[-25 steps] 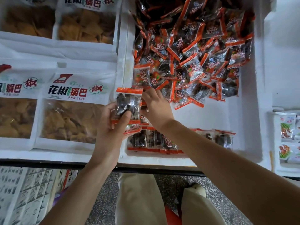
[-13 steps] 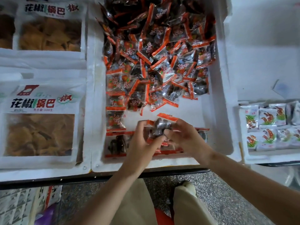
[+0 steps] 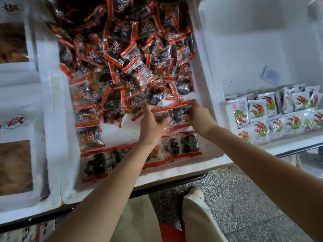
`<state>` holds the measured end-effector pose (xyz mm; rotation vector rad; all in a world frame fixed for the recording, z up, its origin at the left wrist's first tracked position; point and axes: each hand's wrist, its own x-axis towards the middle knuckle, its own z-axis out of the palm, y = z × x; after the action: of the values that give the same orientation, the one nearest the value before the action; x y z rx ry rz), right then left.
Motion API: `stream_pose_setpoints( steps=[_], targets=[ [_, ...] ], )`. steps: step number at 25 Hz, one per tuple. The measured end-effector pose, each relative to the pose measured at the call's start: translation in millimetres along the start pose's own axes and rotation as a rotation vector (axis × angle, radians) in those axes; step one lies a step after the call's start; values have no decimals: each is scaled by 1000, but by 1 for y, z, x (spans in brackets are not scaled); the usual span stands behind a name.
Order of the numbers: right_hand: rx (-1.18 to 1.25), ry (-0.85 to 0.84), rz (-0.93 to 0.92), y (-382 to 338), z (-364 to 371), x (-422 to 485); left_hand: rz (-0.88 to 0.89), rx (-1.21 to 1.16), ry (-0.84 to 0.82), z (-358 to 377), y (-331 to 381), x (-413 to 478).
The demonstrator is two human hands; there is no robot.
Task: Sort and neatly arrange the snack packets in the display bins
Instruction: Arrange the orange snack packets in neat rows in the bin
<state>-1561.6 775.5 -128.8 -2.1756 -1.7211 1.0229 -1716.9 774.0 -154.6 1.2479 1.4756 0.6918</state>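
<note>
Left grip and right grip each pinched a snack packet, apparently the same one, over the foam bin. Judged light, slick, crinkly; best taken by its sealed orange edges.

Single view: head cam, wide-angle, facing fwd and steeply down over the bin. Near: both forearms enter from the bottom, left hand and right hand meet on a packet approx mid-frame. Frame sits tilted; floor fills bottom right.
</note>
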Motion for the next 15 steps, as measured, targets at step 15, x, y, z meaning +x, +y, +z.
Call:
stream_pose_setpoints(
  steps=[15],
  targets=[
    [-315,115,-367,9,-4,-5,577,846,64,-14,-4,-1]
  ],
)
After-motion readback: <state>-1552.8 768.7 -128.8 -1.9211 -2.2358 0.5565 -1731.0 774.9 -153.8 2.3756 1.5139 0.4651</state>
